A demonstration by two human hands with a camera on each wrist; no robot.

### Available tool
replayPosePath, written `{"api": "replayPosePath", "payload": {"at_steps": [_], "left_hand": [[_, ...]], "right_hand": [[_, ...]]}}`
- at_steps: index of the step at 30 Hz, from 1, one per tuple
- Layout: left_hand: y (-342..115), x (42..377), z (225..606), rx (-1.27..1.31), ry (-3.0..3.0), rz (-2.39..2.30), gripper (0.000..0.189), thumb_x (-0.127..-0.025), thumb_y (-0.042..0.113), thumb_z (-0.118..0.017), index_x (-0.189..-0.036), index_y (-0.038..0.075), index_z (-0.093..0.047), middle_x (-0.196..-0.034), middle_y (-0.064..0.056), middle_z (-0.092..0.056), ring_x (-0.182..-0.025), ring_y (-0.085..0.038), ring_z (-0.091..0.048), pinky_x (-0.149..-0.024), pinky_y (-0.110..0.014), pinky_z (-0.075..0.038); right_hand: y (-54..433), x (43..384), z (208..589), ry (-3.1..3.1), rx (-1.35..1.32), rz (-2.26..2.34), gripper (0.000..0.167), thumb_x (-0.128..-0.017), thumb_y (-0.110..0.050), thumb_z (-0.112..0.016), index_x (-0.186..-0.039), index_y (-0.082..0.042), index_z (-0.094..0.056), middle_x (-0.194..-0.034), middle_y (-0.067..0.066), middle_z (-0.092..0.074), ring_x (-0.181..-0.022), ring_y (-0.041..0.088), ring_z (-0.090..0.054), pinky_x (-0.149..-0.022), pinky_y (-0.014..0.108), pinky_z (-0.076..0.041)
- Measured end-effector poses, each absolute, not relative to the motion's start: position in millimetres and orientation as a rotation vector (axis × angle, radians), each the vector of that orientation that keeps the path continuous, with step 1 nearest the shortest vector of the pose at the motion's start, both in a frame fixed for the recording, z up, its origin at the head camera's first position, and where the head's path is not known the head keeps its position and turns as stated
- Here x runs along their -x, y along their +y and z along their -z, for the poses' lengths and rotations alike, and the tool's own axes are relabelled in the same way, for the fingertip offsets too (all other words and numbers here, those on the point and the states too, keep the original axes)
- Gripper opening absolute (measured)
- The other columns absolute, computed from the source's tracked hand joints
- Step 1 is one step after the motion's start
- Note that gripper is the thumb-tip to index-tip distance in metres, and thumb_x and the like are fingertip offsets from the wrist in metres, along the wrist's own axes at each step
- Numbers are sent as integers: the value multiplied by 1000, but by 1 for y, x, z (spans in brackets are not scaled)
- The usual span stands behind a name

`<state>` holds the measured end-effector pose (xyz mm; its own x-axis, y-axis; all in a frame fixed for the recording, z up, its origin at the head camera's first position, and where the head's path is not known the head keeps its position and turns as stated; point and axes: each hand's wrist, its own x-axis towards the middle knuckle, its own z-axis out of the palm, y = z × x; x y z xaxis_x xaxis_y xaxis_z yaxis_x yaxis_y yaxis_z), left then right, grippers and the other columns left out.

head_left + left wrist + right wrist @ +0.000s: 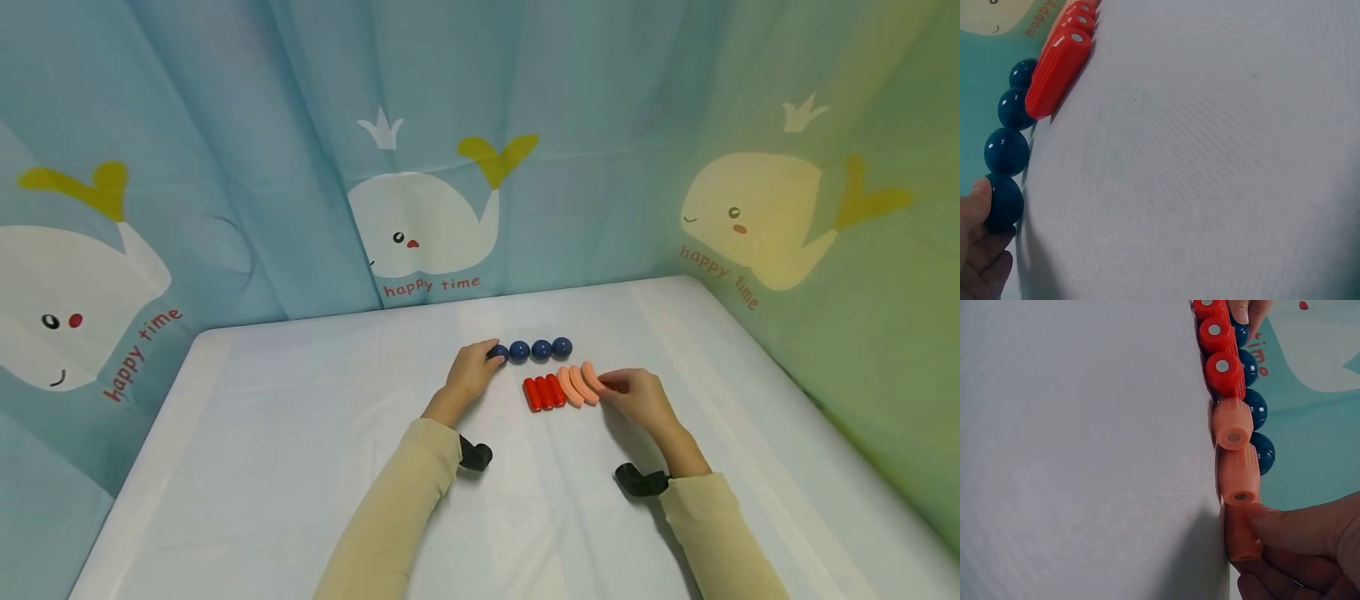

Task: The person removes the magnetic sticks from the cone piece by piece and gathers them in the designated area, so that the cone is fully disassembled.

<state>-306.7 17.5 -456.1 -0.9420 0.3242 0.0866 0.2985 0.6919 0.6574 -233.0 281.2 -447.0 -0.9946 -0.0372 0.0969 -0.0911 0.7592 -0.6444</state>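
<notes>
My left hand (471,371) pinches the leftmost of several dark blue balls (542,350), which stand in a row on the white table. In the left wrist view, thumb and fingers close round that nearest blue ball (1004,203). My right hand (641,398) grips the rightmost of three curved orange-pink pieces (576,386), with the thumb on its side in the right wrist view. Three red ribbed cylinders (544,392) lie side by side, left of the curved pieces. Small round metallic discs show on the ends of the red cylinders (1216,330).
A white cloth covers the table (300,467). Behind it hangs a blue curtain (600,100) with printed whales, turning green at the right. Black wrist mounts (641,481) stick out from both sleeves, close over the table.
</notes>
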Motion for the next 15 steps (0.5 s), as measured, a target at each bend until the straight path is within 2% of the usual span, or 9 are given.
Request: {"api": "replayPosePath", "payload": {"at_steps": [6,11,15], "left_hand": [[15,306,458,-495,2854,-1103,45,-93,21,-56,-133,2,-47,-131,-13,-50,-121,-25,-45,-101,-34,-34],[4,302,461,-486,2869,-1141,47,-92,24,-57,-132,1,-48,-127,-14,-53,-119,-26,-48,-101,-35,-34],[-24,288,462,-495,2882,-1239,42,-92,23,-57,-127,1,-53,-122,-14,-57,-115,-26,-51,-99,-36,-36]], "right_hand": [[279,234,447,-2905,-96,-1093,26,-87,-11,-63,-103,8,-65,-97,20,-65,-85,28,-61,-69,36,-52],[280,230,446,-2896,-101,-1109,30,-89,-15,-60,-107,9,-63,-101,21,-64,-92,33,-59,-76,43,-50],[284,228,446,-2846,-81,-1100,32,-91,-17,-57,-109,10,-62,-104,24,-63,-96,36,-58,-80,47,-48]]}}
